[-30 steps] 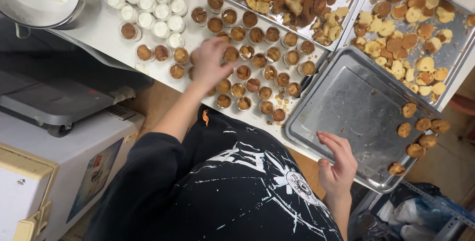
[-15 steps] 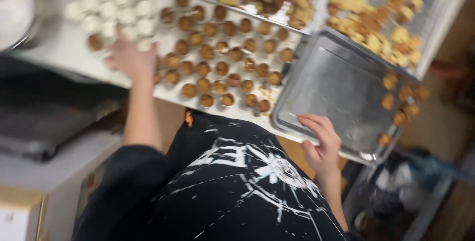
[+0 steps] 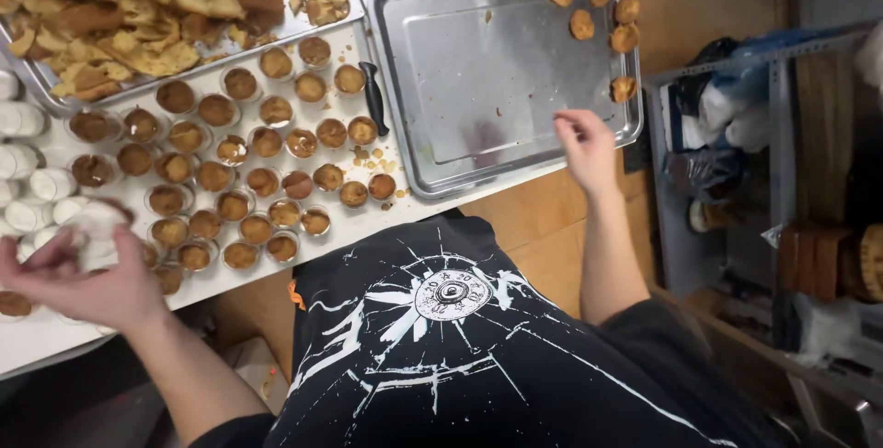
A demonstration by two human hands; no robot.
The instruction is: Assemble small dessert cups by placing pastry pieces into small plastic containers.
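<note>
On the white counter (image 3: 386, 213), rows of filled cups (image 3: 248, 163) are sitting within reach as the left hand (image 3: 78, 273) is closing on a white lid (image 3: 92, 223) while the right hand (image 3: 584, 140), open and empty, is steadying the metal tray (image 3: 478, 89).

My left hand (image 3: 69, 273) reached far out to the side, blurred, fingers loosely curled. My right hand (image 3: 586, 143) was stretched forward on a straight forearm, fingers half bent, palm down.
</note>
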